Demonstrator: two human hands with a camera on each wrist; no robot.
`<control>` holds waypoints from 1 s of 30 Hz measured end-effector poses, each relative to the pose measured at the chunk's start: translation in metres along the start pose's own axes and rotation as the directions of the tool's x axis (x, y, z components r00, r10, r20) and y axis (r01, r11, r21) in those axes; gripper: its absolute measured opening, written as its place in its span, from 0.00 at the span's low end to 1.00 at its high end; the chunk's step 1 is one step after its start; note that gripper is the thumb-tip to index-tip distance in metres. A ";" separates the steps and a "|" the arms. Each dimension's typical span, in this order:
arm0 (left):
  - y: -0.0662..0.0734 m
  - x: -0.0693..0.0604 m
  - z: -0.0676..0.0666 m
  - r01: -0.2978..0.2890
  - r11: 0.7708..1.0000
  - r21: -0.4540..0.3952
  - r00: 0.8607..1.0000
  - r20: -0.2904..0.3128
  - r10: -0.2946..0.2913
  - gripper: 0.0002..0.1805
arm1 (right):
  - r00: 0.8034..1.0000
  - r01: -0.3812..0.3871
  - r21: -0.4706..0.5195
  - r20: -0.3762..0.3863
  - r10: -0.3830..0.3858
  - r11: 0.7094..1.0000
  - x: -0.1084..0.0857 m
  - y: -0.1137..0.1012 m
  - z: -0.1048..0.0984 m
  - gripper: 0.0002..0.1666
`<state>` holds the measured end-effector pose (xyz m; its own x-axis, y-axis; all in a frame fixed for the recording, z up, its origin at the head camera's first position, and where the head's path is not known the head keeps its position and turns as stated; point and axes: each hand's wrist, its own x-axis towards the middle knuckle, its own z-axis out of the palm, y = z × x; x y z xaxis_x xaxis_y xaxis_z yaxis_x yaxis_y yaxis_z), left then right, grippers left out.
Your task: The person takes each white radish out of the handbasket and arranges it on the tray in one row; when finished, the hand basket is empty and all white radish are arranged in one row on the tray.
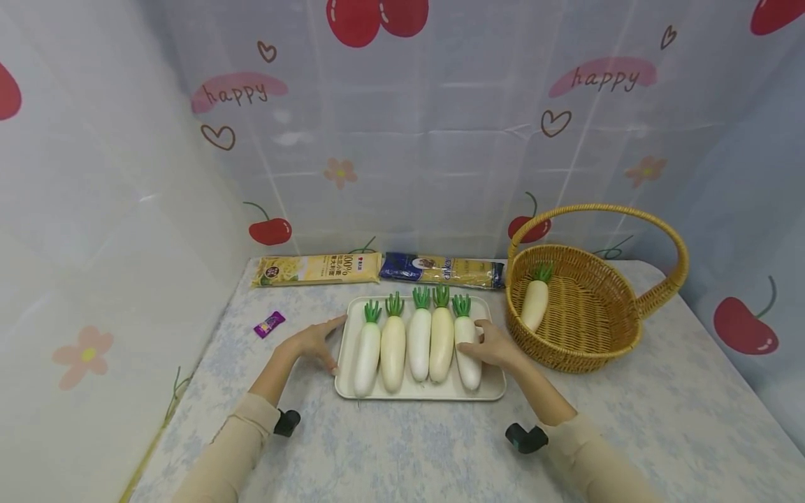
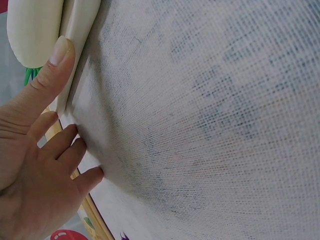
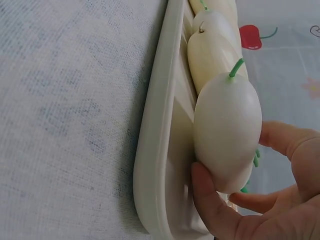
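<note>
A white tray [image 1: 428, 399] holds several toy white radishes with green tops, lying side by side. My right hand [image 1: 497, 346] grips the rightmost radish [image 1: 467, 349], thumb and fingers on opposite sides of its body; the right wrist view shows this radish [image 3: 227, 125] close up, its root end toward the camera. At the tray's left edge, my left hand [image 1: 314, 342] is spread, its thumb touching the rim. In the left wrist view the left hand [image 2: 45, 175] holds nothing, and the radish [image 2: 35, 30] nearest to it lies beyond the thumb.
A wicker basket [image 1: 585, 360] with a tall handle stands right of the tray, one radish [image 1: 534, 305] inside. Behind the tray lie a yellow noodle packet [image 1: 317, 270] and a blue-and-yellow pasta packet [image 1: 443, 270]. A small purple packet [image 1: 269, 324] is at the left.
</note>
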<state>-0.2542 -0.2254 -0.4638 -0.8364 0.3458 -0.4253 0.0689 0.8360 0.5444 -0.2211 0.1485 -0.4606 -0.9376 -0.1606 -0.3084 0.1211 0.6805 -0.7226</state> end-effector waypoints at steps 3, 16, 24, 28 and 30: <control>0.000 0.000 0.000 -0.003 1.000 0.002 1.000 0.002 0.003 0.66 | 1.000 0.014 -0.002 -0.004 -0.014 1.000 -0.001 0.001 -0.001 0.44; -0.001 0.001 0.001 0.002 1.000 0.005 1.000 -0.003 -0.002 0.66 | 1.000 -0.004 0.119 -0.005 0.005 0.993 -0.005 -0.002 0.007 0.43; -0.001 0.001 0.000 0.003 1.000 0.011 1.000 -0.009 -0.002 0.66 | 1.000 0.011 0.135 -0.026 -0.008 0.991 -0.005 -0.003 0.010 0.43; -0.001 0.001 0.000 0.000 1.000 0.013 1.000 -0.006 0.000 0.66 | 1.000 0.012 0.140 -0.014 -0.011 0.990 -0.003 -0.004 0.012 0.45; -0.001 0.001 0.000 0.002 1.000 0.007 1.000 -0.004 -0.002 0.66 | 1.000 0.014 0.149 -0.009 -0.012 0.989 -0.002 -0.004 0.013 0.45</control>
<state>-0.2550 -0.2255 -0.4650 -0.8385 0.3428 -0.4237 0.0710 0.8395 0.5386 -0.2151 0.1372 -0.4650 -0.9420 -0.1624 -0.2938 0.1557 0.5639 -0.8110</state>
